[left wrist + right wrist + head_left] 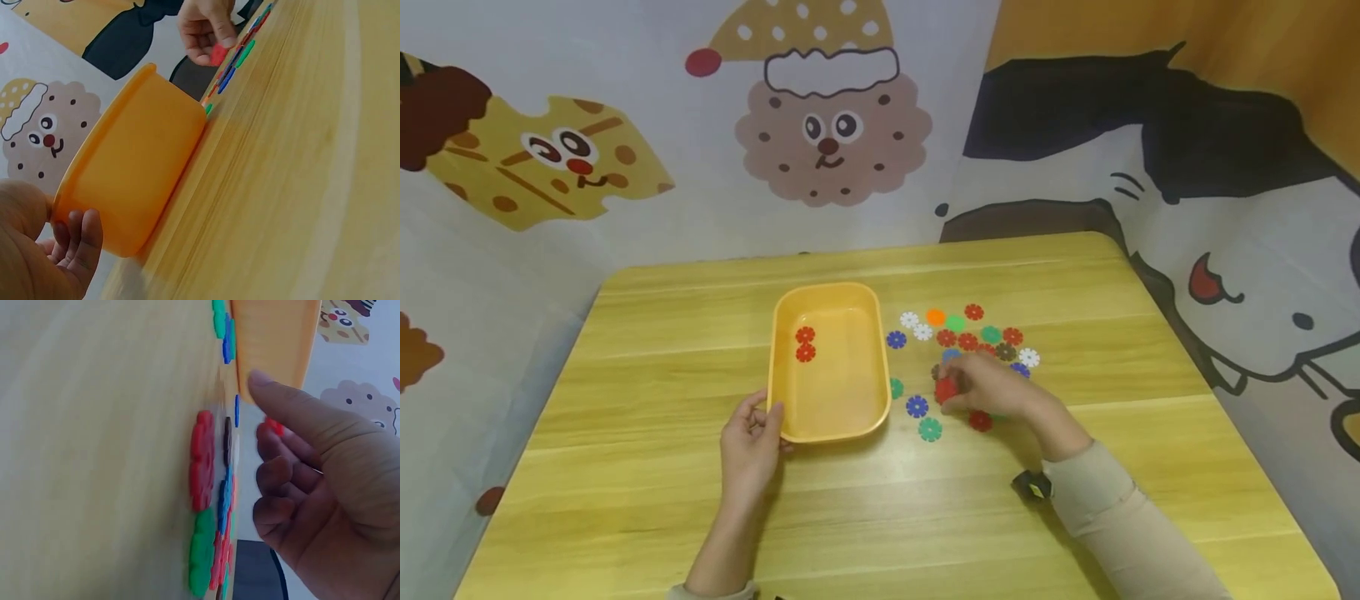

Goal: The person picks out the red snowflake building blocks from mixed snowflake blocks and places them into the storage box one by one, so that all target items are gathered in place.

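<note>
Two red discs [805, 335], head view: close together inside the yellow tray [846, 392], which sits on the table [880, 517].
Left hand [750, 450]: thumb over the tray's rim, fingers against its outside, gripping the near left corner.
Right hand [992, 386]: pinching a red disc [946, 390] over the many-coloured discs [967, 342], right of the tray.
Tray, left wrist view: its wall between thumb and curled fingers.
Held disc, right wrist view: mostly hidden behind the thumb; other fingers curled.

Yellow wood-grain table [880, 525]: was softly lit, with faint sheen
Beige-sleeved right arm [1120, 508]: cast a soft shadow
Red flower-shaped plastic disc [200, 450]: looked blurred, right wrist view
</note>
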`<move>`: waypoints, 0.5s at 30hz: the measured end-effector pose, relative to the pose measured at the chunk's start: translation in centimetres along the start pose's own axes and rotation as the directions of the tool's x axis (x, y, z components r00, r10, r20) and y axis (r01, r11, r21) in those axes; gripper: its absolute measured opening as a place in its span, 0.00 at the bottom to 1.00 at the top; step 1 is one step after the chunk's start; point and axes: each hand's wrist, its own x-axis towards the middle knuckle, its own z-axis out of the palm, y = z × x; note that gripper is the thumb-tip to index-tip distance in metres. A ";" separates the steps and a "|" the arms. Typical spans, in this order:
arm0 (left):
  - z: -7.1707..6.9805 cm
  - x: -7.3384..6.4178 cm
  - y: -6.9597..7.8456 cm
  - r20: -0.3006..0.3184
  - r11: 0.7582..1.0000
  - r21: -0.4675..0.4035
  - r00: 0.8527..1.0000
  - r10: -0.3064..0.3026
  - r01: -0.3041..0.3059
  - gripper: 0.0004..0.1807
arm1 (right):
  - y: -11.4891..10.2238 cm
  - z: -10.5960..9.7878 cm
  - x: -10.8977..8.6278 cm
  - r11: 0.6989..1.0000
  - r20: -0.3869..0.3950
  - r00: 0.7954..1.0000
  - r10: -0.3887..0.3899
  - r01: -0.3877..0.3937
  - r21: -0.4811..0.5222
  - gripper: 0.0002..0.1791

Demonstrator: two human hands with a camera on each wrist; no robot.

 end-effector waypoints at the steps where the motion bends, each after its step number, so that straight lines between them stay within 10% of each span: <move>1: 0.0 0.0 0.0 0.002 1.000 0.003 1.000 -0.004 0.004 0.20 | -0.1 0.0 0.1 1.000 -0.029 1.000 -0.012 0.011 -0.009 0.18; 15: 0.0 0.0 0.0 -0.003 0.999 0.038 1.000 0.000 0.000 0.21 | -2.6 0.1 2.8 0.991 -0.324 0.939 -0.118 0.130 0.016 0.21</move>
